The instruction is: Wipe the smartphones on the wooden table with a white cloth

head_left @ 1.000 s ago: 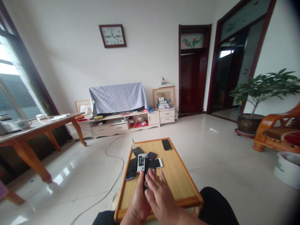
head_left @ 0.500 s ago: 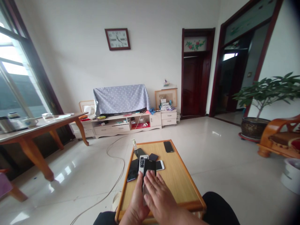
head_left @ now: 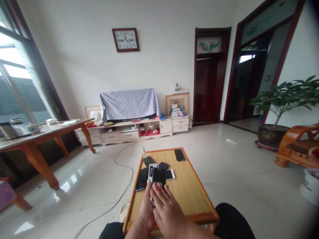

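Observation:
A black smartphone [head_left: 159, 176] rests in my left hand [head_left: 145, 210], its thumb along the left edge and the far end of the screen showing. My right hand [head_left: 168, 207] lies across the near part of the phone with its fingers stretched flat. A pale edge shows under those fingertips; I cannot make out what it is. Just beyond lies a phone with its inside exposed [head_left: 150, 170]. Around it are a dark phone [head_left: 142, 180], another dark phone [head_left: 149, 161], a small dark flat piece [head_left: 163, 165] and a white phone [head_left: 170, 174].
All this is over a small wooden table [head_left: 191, 196] with a raised rim. A black phone [head_left: 179, 155] lies at its far right corner and a pump bottle [head_left: 143, 152] stands at the far left. A cable [head_left: 129, 181] runs along the floor on the left.
My right hand has slid slightly toward me along the phone, uncovering more of its screen. The phone stays in my left hand. The view has shifted a little.

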Tool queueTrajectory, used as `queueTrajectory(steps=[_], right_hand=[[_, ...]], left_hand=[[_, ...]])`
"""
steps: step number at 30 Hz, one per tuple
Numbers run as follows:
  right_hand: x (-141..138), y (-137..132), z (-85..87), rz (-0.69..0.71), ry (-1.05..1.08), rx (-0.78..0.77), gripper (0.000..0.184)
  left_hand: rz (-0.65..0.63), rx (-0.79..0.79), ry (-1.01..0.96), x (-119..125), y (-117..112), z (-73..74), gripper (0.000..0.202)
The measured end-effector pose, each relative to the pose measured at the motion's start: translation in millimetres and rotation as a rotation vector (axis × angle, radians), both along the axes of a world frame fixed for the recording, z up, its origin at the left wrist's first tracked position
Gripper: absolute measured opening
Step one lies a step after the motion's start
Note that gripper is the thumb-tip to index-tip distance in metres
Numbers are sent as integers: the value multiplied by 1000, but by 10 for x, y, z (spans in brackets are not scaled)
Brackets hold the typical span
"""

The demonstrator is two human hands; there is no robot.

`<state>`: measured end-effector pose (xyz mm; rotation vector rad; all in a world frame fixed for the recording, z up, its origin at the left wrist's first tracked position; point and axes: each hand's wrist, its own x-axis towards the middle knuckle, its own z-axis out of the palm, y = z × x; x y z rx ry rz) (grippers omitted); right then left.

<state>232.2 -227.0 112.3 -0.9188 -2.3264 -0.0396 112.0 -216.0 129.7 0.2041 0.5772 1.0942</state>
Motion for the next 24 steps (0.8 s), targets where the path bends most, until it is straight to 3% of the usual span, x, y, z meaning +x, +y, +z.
queueTrajectory(steps=[3, 8, 10, 12, 14, 16, 20, 24], right_hand=[[10, -35, -17, 10, 27, -32, 61], [170, 500, 264, -162, 293, -165, 51], [226, 665, 309, -215, 504, -334, 49], [245, 703, 271, -201, 742, -607, 52], [229, 634, 184, -101, 956, -904, 57], [202, 524, 111, -1, 1123, -1077, 56], [203, 427, 149, 21, 1295, -1080, 48], [250, 514, 288, 8, 1291, -1018, 44]], left_hand=[[-34, -3, 32, -14, -12, -31, 58], [-61, 129, 89, 132, -61, 2, 62], [-48, 113, 143, 144, -71, 28, 59], [-28, 113, 168, 120, -67, 49, 57], [-9, 111, 174, 86, -52, 53, 57], [15, 93, 197, 66, -29, 34, 56], [91, 97, 375, 89, 13, -28, 58], [128, 249, 607, 150, 17, 4, 55]])
